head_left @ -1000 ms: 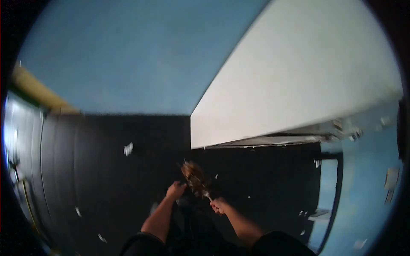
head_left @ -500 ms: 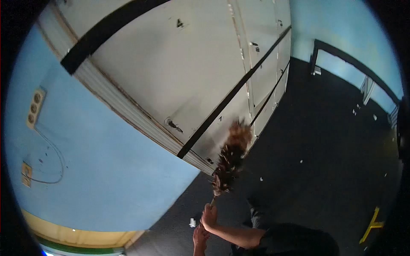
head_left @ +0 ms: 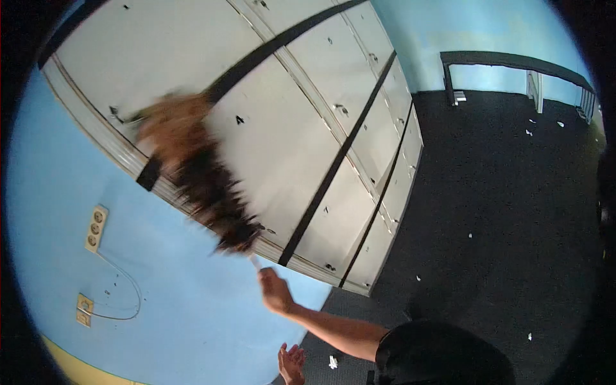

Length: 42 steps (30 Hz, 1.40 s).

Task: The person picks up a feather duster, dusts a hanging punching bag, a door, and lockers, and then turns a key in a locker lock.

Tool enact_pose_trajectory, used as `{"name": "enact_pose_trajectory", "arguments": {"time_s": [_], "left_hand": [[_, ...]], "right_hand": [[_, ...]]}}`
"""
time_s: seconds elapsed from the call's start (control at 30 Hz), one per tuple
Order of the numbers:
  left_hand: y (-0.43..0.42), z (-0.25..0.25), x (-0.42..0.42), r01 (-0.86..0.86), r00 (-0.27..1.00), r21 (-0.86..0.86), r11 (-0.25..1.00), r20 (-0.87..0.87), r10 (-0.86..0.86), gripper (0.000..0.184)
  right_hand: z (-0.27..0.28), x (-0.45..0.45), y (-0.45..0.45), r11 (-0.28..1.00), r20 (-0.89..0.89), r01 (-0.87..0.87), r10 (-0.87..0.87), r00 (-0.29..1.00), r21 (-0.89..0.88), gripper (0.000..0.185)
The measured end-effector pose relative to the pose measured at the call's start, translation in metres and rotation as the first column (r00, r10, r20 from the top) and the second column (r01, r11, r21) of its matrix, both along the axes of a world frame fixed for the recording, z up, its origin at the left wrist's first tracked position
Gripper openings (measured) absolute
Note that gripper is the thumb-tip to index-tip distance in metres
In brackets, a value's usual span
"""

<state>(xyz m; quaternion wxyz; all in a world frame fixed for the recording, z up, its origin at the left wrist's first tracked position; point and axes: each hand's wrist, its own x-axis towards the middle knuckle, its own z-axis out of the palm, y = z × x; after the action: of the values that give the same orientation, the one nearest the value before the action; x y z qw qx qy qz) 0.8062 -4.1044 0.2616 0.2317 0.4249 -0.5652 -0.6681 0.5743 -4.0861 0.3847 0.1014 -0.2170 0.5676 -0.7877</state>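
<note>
A feather duster point(head_left: 205, 176) with brown and black feathers is in my right hand point(head_left: 276, 292), whose fingers are wrapped round its thin handle. Its blurred feathers lie across the front of a white locker cabinet point(head_left: 276, 154), near its left edge; I cannot tell how firmly they touch. Lower down, my left hand point(head_left: 292, 364) is held apart from the duster with its fingers spread and nothing in them.
Black strips point(head_left: 321, 199) cross the numbered locker doors, which have small locks. A socket strip point(head_left: 96, 228) hangs on the blue wall point(head_left: 212, 295), its cable running to a wall outlet point(head_left: 85, 310). White scraps point(head_left: 333, 362) lie on the dark floor point(head_left: 487, 192). A black-framed bench point(head_left: 513, 61) stands at the back.
The duster has swung up and left from the lower doors to the upper left ones. My left hand has come away from the handle and opened. The camera view has shifted.
</note>
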Motion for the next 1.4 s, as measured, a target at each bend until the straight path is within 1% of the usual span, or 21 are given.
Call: {"name": "enact_pose_trajectory", "arguments": {"time_s": [0.03, 0.07, 0.13, 0.23, 0.33, 0.4, 0.43, 0.47, 0.5, 0.53, 0.6, 0.73, 0.83, 0.87, 0.93, 1.0, 1.03, 1.17, 1.27, 1.37, 1.4], "left_hand": [[0.005, 0.003, 0.003, 0.006, 0.999, 0.058, 0.998, -0.039, -0.003, 0.061], [0.006, 0.005, 0.001, 0.014, 0.996, 0.116, 0.993, -0.084, -0.004, 0.059], [-0.009, -0.009, 0.005, 0.088, 0.996, 0.012, 0.996, -0.033, -0.087, 0.062], [0.014, 0.022, -0.015, 0.098, 0.995, -0.066, 0.993, -0.011, -0.099, 0.061], [0.026, 0.046, -0.033, 0.065, 0.994, -0.039, 0.997, -0.083, -0.068, 0.061], [0.019, 0.042, -0.033, 0.101, 0.991, -0.06, 0.993, -0.086, -0.106, 0.061], [0.015, 0.035, -0.033, 0.121, 0.987, -0.076, 0.99, -0.095, -0.128, 0.061], [0.008, 0.023, -0.031, 0.123, 0.987, -0.071, 0.99, -0.092, -0.13, 0.061], [-0.003, 0.009, -0.027, 0.153, 0.985, -0.029, 0.988, -0.072, -0.155, 0.061], [-0.009, 0.002, -0.028, 0.189, 0.981, 0.011, 0.982, -0.046, -0.188, 0.061], [0.014, 0.018, -0.042, 0.161, 0.986, 0.002, 0.987, 0.033, -0.161, 0.06], [0.011, 0.009, -0.036, 0.254, 0.965, -0.021, 0.967, 0.077, -0.252, 0.061], [0.023, 0.005, -0.053, 0.265, 0.951, -0.021, 0.964, 0.169, -0.258, 0.062], [0.03, 0.007, -0.052, 0.254, 0.947, -0.037, 0.966, 0.214, -0.241, 0.063], [0.029, 0.003, -0.046, 0.263, 0.925, -0.059, 0.963, 0.3, -0.234, 0.064], [0.021, -0.01, -0.043, 0.198, 0.931, -0.136, 0.971, 0.336, -0.143, 0.064], [0.019, -0.007, -0.045, 0.16, 0.934, -0.116, 0.98, 0.339, -0.112, 0.063], [0.023, 0.001, -0.057, 0.193, 0.905, -0.186, 0.963, 0.414, -0.101, 0.062], [0.017, -0.013, -0.056, 0.187, 0.894, -0.162, 0.969, 0.436, -0.1, 0.063], [0.02, -0.021, -0.061, 0.237, 0.877, -0.14, 0.961, 0.456, -0.15, 0.064], [0.019, -0.021, -0.063, 0.238, 0.875, -0.137, 0.962, 0.459, -0.152, 0.064]], "right_hand": [[-0.028, -0.016, -0.027, 0.955, -0.142, 0.296, -0.291, 0.946, 0.015, 0.019], [-0.037, -0.039, -0.031, 0.89, -0.071, 0.425, -0.44, 0.895, -0.164, 0.015], [-0.008, -0.061, -0.007, 0.912, 0.374, 0.348, -0.252, 0.893, -0.218, 0.025], [0.048, -0.076, -0.012, 0.837, 0.045, 0.489, -0.494, 0.868, -0.243, 0.023], [0.102, -0.086, -0.001, 0.967, -0.228, 0.218, -0.243, 0.943, -0.128, 0.02], [0.098, -0.107, -0.012, 0.898, -0.008, 0.362, -0.376, 0.927, -0.25, 0.016], [0.107, -0.112, -0.007, 0.803, 0.289, 0.445, -0.351, 0.891, -0.396, 0.018], [0.095, -0.11, 0.016, 0.924, 0.655, 0.195, 0.074, 0.752, -0.328, 0.02], [0.048, -0.119, -0.016, 0.89, 0.456, 0.424, -0.311, 0.834, -0.168, 0.018], [-0.008, -0.12, -0.049, 0.749, 0.175, 0.658, -0.64, 0.748, -0.075, 0.017], [-0.04, -0.072, -0.016, 0.826, -0.179, 0.554, -0.564, 0.806, -0.105, 0.02], [-0.096, -0.029, 0.018, 0.97, 0.149, 0.221, -0.235, 0.961, 0.104, 0.023], [-0.143, -0.027, -0.002, 0.931, 0.641, 0.289, -0.364, 0.675, 0.225, 0.025], [-0.185, -0.014, -0.043, 0.85, 0.561, 0.49, -0.505, 0.657, 0.192, 0.023], [-0.165, 0.019, -0.033, 0.927, 0.546, 0.222, -0.359, 0.757, 0.303, 0.023], [-0.169, 0.047, -0.031, 0.948, 0.406, 0.298, -0.318, 0.857, 0.114, 0.02], [-0.171, 0.05, -0.021, 0.977, 0.447, 0.173, -0.212, 0.869, 0.128, 0.019], [-0.195, 0.043, -0.025, 0.881, 0.595, 0.402, -0.466, 0.655, 0.248, 0.027], [-0.277, 0.065, -0.099, 0.912, 0.882, 0.369, -0.313, 0.353, 0.176, 0.028], [-0.216, 0.051, -0.054, 0.894, 0.742, 0.268, -0.448, 0.499, 0.36, 0.032], [-0.198, 0.047, -0.044, 0.928, 0.793, 0.262, -0.365, 0.487, 0.266, 0.032]]}}
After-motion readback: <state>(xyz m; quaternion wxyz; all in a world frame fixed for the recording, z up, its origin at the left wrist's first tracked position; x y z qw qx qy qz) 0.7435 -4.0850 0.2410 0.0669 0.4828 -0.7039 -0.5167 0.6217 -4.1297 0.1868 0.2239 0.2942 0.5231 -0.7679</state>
